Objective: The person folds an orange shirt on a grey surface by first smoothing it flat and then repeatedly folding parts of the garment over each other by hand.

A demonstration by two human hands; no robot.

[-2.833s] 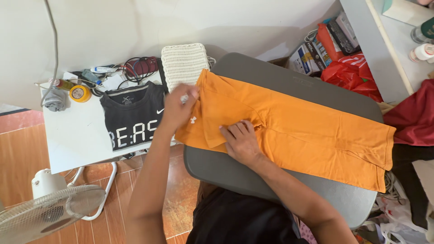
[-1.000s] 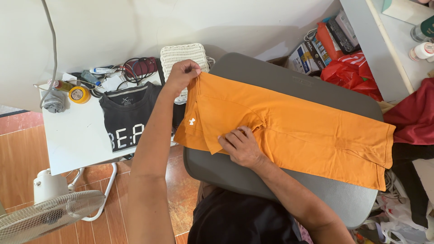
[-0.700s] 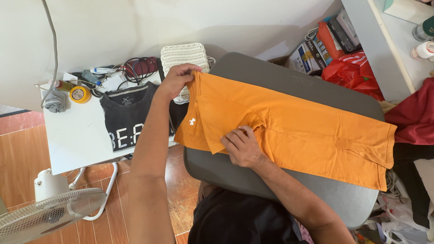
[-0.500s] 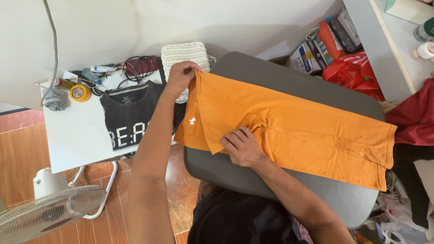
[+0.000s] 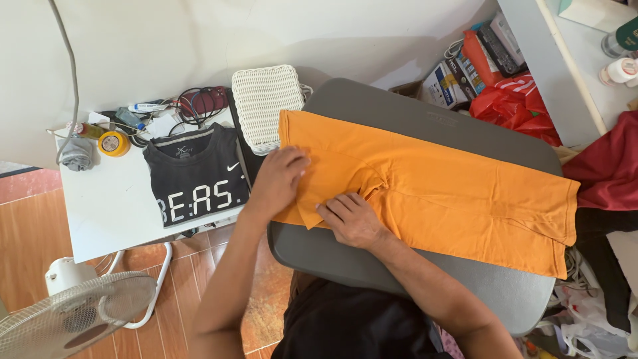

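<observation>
Orange fabric fills the middle of the view: an orange shirt (image 5: pixel 452 193) lies spread flat across a grey table (image 5: pixel 399 113), its folded end toward the white side table. The left hand (image 5: pixel 279 181) rests palm down on that folded end, fingers loosely together and pressing the cloth flat, pinching nothing. Just beside it, nearer the person, the right hand (image 5: pixel 351 219) also lies flat on the shirt, fingers spread a little and pointing toward the left hand, holding down the edge of a fold.

Beside the grey table stands the white side table (image 5: pixel 106 206). A black shirt (image 5: pixel 196 179) with pale lettering lies on it, near the left hand. Beyond the black shirt sit a white woven basket (image 5: pixel 262 103), touching the orange shirt's far corner, a tangle of cables (image 5: pixel 193 101) and a roll of yellow tape (image 5: pixel 114 142). A white fan (image 5: pixel 73 312) stands on the floor below the side table. Red cloth (image 5: pixel 615 169) lies past the shirt's opposite end.
</observation>
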